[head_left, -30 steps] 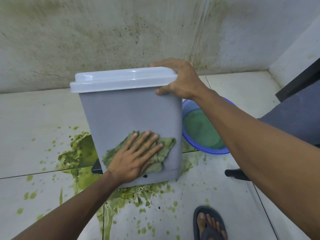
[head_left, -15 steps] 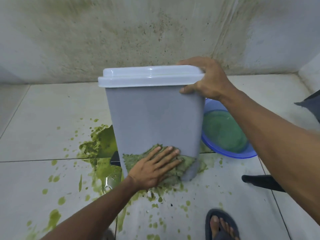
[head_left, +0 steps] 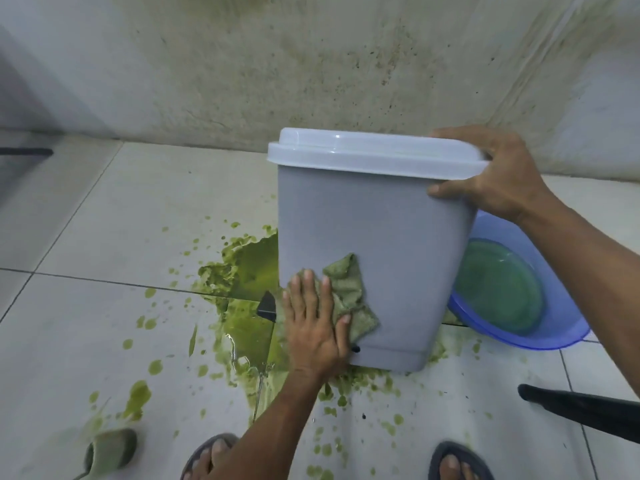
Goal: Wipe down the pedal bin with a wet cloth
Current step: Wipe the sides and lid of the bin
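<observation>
The pale tiled floor (head_left: 104,209) carries a grey pedal bin (head_left: 377,258), tilted, standing in a green spill (head_left: 249,268) with splashes around it. A blue basin (head_left: 519,299) of greenish water sits just behind the bin. 2 sandalled feet stand nearby.

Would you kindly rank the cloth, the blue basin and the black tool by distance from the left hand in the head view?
1. Cloth: pressed under the left hand against the bin.
2. Blue basin: right of the bin.
3. Black tool: far right on the floor.
</observation>
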The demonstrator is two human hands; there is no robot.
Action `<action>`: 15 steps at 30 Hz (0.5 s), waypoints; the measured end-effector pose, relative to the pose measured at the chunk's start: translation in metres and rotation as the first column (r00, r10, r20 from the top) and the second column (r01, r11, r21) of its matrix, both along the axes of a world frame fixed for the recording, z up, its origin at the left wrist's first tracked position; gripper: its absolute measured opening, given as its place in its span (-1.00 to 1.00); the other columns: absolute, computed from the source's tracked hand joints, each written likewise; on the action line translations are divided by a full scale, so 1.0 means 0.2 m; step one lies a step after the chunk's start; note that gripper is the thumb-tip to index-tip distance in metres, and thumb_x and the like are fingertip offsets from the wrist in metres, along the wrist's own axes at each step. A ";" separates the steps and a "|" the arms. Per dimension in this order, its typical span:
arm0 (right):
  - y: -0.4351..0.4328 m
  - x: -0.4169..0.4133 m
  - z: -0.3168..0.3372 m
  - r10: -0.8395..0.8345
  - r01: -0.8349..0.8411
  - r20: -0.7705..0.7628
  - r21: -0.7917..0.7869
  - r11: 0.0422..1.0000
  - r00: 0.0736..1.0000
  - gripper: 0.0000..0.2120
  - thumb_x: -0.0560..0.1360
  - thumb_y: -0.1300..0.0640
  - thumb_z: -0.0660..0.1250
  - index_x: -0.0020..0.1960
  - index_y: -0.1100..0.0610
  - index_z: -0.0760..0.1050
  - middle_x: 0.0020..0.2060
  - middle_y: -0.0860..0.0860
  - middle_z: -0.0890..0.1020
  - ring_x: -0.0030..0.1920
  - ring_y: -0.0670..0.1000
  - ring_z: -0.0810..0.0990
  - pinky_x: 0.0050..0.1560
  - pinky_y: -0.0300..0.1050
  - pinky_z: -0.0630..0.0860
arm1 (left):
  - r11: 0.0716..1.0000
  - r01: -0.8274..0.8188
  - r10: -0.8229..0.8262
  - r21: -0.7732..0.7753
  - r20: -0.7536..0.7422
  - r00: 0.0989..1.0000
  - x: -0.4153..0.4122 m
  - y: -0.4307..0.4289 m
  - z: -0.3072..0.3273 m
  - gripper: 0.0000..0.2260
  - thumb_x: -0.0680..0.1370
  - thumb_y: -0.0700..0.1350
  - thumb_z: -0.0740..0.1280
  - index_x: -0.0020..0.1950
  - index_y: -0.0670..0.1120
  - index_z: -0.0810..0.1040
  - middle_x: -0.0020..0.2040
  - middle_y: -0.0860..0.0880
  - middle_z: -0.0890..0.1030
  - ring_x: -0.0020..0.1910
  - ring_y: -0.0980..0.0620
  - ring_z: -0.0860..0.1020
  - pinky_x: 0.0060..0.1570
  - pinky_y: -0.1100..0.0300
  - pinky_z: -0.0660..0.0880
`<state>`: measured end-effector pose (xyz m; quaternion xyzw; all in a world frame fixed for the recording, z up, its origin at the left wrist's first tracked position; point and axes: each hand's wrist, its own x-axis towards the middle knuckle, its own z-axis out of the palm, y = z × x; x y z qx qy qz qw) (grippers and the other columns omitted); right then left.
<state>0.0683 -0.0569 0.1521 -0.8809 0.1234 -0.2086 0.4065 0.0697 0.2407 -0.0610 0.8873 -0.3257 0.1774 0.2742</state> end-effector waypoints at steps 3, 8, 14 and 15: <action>-0.01 0.00 0.00 0.000 0.000 0.003 -0.024 1.000 1.000 -0.34 0.14 0.26 0.70 0.17 -0.05 0.59 0.14 -0.01 0.64 0.14 -0.07 0.58 0.12 -0.36 0.46 | 0.978 0.124 -0.140 0.168 0.087 0.986 -0.07 0.02 -0.07 -0.38 0.67 0.14 -0.01 0.66 -0.09 -0.08 0.67 -0.15 -0.13 0.64 -0.17 -0.09 0.59 -0.12 -0.15; -0.02 0.00 -0.01 0.000 0.000 0.002 -0.054 0.999 1.000 -0.33 0.14 0.26 0.70 0.20 0.00 0.61 0.14 0.00 0.64 0.15 -0.04 0.59 0.10 -0.40 0.46 | 0.830 0.430 -0.511 0.355 0.178 0.841 -0.19 -0.16 -0.03 -0.39 0.62 0.06 0.25 0.63 -0.04 0.17 0.66 -0.15 0.02 0.64 -0.13 0.04 0.60 -0.09 -0.06; 0.00 0.00 0.00 -0.002 0.002 0.002 -0.031 1.000 1.000 -0.34 0.09 0.15 0.67 0.17 -0.04 0.60 0.13 -0.03 0.64 0.13 -0.10 0.58 0.11 -0.40 0.46 | 0.644 0.531 -0.710 0.551 0.172 0.683 -0.11 -0.13 0.02 -0.31 0.56 -0.04 0.31 0.65 -0.04 0.12 0.65 -0.16 0.05 0.64 -0.12 0.00 0.60 -0.09 -0.09; 0.00 0.00 0.00 -0.009 0.009 -0.005 -0.022 1.000 1.000 -0.34 0.10 0.16 0.68 0.16 -0.05 0.60 0.13 -0.04 0.64 0.13 -0.09 0.59 0.11 -0.39 0.46 | 0.619 0.538 -0.735 0.572 0.182 0.653 -0.05 -0.09 0.03 -0.32 0.57 -0.03 0.29 0.65 -0.05 0.11 0.65 -0.16 0.01 0.64 -0.12 -0.01 0.60 -0.09 -0.09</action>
